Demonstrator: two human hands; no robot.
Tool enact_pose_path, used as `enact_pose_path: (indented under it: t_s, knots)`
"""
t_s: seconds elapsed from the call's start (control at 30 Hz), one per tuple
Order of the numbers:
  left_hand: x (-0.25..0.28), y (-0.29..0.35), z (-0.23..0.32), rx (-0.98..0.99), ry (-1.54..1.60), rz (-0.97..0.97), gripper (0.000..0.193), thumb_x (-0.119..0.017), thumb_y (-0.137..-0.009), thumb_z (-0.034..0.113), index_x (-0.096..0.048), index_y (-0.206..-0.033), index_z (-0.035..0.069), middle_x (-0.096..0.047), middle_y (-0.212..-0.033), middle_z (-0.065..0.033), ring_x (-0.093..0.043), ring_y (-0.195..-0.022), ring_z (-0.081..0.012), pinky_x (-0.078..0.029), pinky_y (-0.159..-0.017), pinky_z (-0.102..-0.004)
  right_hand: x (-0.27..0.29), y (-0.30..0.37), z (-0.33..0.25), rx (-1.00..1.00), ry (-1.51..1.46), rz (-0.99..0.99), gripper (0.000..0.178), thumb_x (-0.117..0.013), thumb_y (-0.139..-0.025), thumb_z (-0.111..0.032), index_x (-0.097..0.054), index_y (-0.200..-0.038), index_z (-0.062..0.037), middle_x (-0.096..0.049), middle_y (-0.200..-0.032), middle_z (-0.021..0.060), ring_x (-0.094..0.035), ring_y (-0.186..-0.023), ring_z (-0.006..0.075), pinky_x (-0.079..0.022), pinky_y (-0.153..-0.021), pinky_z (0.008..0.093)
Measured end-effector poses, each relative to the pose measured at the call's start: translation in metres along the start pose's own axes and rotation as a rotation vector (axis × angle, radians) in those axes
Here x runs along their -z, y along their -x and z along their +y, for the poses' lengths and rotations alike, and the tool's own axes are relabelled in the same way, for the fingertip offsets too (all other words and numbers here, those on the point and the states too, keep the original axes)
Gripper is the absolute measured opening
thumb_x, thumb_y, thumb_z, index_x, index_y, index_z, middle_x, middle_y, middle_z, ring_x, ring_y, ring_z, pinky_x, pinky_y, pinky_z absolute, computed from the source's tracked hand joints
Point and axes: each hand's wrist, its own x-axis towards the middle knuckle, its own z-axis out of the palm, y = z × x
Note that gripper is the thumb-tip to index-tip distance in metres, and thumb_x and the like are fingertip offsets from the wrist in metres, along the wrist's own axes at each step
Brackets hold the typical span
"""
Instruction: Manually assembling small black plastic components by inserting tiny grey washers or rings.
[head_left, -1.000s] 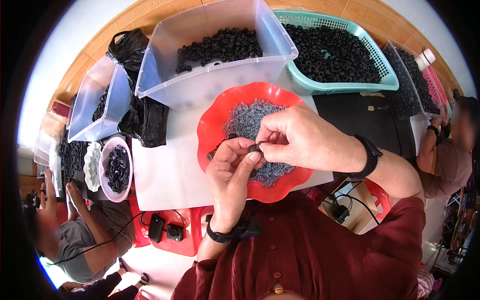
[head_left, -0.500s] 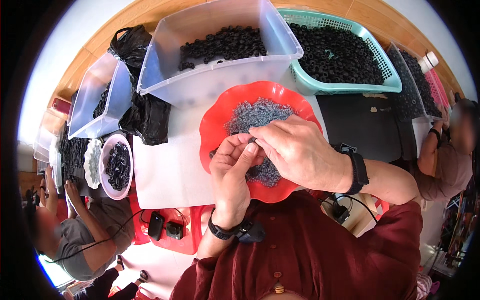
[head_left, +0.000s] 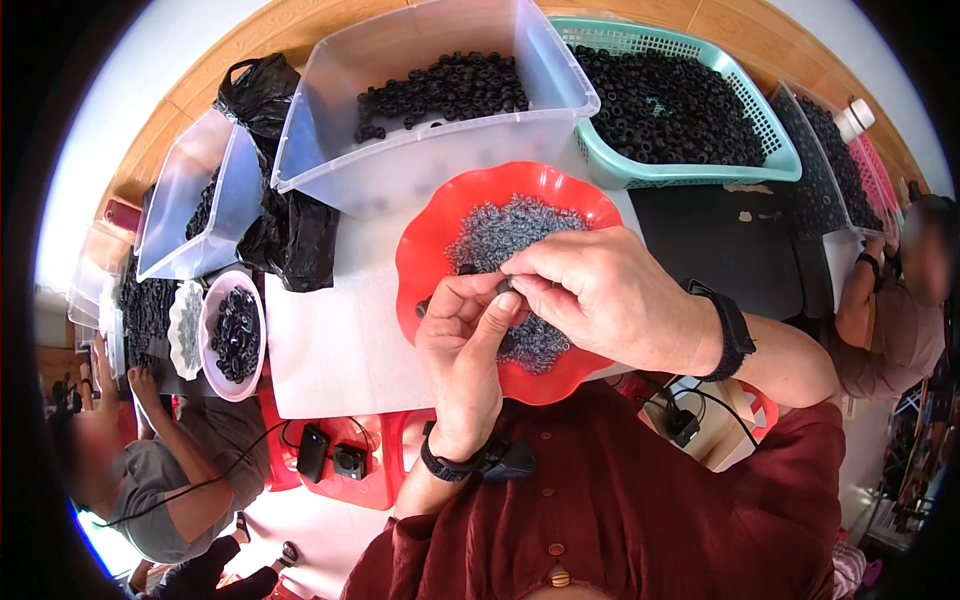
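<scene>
Left of the wavy-rimmed red tray [head_left: 425, 235], bare white counter [head_left: 335, 370] open to its near edge, clear bin [head_left: 400, 172] close behind, small dull-black piece [head_left: 504, 286] above the tray, pinched in the left hand's [head_left: 460, 355] grip, outline mostly finger-covered, right hand [head_left: 630, 300] against it, whether its grip pinches cannot be told.

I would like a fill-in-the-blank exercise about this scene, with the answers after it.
The left hand and right hand meet over a wavy-edged dish coloured ____.
A crumpled black plastic ____ is left of the large translucent bin.
The green basket of black rings stands to that bin's ____.
Missing words: red; bag; right.
</scene>
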Motion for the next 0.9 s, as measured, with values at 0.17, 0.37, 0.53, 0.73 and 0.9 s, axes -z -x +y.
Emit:
enact_pose_path:
  t_s: [0.17,0.37,0.53,0.73,0.9]
  knots:
    - [-0.001,0.000,-0.001,0.037,0.038,0.029,0.015,-0.059,-0.090,-0.001,-0.057,-0.105,-0.001,-0.066,-0.093,-0.0076,-0.062,-0.082,-0.0109,-0.051,-0.078,-0.0245,-0.008,0.005,0.003,0.063,0.119,-0.003,0.017,-0.063,-0.080,0.000,-0.062,-0.097,0.0034,-0.062,-0.076,0.0148,-0.062,-0.066,0.0316,-0.050,-0.057,0.0372]
    - [0.000,-0.006,0.000,0.139,0.121,0.036,0.013,-0.059,-0.090,0.001,-0.058,-0.104,0.000,-0.066,-0.092,-0.0070,-0.062,-0.083,-0.0109,-0.051,-0.078,-0.0251,-0.014,0.009,0.001,0.179,0.314,0.078,0.031,-0.064,-0.077,-0.005,-0.059,-0.106,0.0052,-0.058,-0.078,0.0106,-0.058,-0.069,0.0254,-0.045,-0.067,0.0358]
    - [-0.001,-0.006,-0.002,0.199,0.228,0.022,0.012,-0.056,-0.093,0.006,-0.059,-0.103,0.003,-0.066,-0.092,-0.0058,-0.063,-0.082,-0.0135,-0.051,-0.078,-0.0272,-0.021,0.012,0.010,0.266,0.411,0.147,0.032,-0.062,-0.078,-0.008,-0.057,-0.106,0.0067,-0.055,-0.079,0.0075,-0.056,-0.071,0.0193,-0.042,-0.072,0.0335]
    - [0.002,-0.011,0.006,0.206,0.163,-0.098,0.015,-0.056,-0.093,0.006,-0.060,-0.106,0.002,-0.066,-0.096,-0.0063,-0.064,-0.085,-0.0137,-0.051,-0.079,-0.0274,-0.019,0.014,0.015,0.297,0.392,0.195,0.046,-0.073,-0.067,-0.005,-0.058,-0.109,0.0050,-0.052,-0.077,0.0078,-0.054,-0.067,0.0219,-0.045,-0.068,0.0354]
    - [0.002,-0.009,0.006,0.114,-0.027,-0.102,0.025,-0.059,-0.091,0.003,-0.060,-0.114,-0.005,-0.066,-0.101,-0.0084,-0.061,-0.090,-0.0117,-0.050,-0.081,-0.0249,-0.019,0.015,0.013,0.444,0.600,0.179,0.047,-0.073,-0.066,-0.002,-0.058,-0.110,0.0079,-0.051,-0.075,0.0059,-0.052,-0.065,0.0191,-0.045,-0.070,0.0346]
